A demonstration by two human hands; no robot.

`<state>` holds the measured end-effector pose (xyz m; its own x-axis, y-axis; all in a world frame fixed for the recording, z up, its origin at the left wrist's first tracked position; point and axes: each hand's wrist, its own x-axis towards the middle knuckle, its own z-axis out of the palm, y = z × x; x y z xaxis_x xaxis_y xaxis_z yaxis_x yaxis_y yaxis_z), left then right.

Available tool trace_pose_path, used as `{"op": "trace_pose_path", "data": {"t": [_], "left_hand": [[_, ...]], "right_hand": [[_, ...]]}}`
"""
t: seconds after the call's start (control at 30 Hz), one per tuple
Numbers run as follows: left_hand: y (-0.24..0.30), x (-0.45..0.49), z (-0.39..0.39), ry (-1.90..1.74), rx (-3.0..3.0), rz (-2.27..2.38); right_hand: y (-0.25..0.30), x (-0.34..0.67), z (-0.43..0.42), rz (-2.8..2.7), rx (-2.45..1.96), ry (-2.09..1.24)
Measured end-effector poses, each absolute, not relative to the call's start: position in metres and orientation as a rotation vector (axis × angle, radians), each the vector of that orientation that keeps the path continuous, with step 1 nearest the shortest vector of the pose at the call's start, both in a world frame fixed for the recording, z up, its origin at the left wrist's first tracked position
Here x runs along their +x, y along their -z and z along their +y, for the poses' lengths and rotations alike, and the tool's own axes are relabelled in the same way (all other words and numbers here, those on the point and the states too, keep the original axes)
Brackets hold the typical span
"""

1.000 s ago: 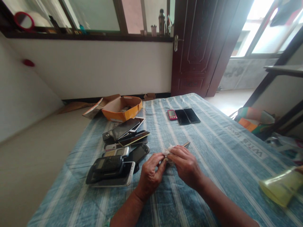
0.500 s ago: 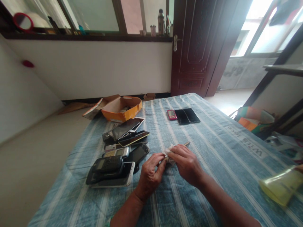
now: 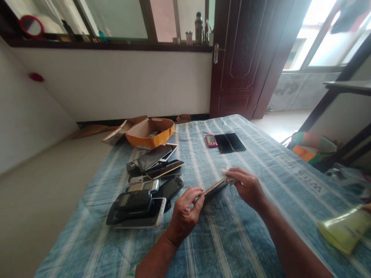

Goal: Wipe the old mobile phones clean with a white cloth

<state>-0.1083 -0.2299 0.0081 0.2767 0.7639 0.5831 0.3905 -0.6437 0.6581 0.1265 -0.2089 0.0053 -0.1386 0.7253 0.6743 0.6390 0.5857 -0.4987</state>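
Right hand [image 3: 247, 187] has slid to the far end of the phone [image 3: 213, 188], grip closed on a white wipe [image 3: 227, 179]. Left hand [image 3: 185, 208] pinches the near end; long axis runs near-left to far-right, just above the striped cloth [image 3: 261, 239].

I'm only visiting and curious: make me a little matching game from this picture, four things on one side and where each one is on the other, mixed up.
Things:
1 gold-edged phone
2 white cloth
3 orange box
4 pink phone

Places:
A beside two black phones
B in the right hand
C at the table's far left corner
D in the left hand

Pairs: 1-D, 2-B, 3-C, 4-A.
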Motion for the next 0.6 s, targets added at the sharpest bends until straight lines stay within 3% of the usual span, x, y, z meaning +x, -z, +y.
{"op": "trace_pose_path", "data": {"t": [0.6], "left_hand": [[-0.0057, -0.1077, -0.2304, -1.335, 2.156, 1.022]], "right_hand": [[-0.0067, 0.1238, -0.2122, -1.867, -1.106, -0.128]]}}
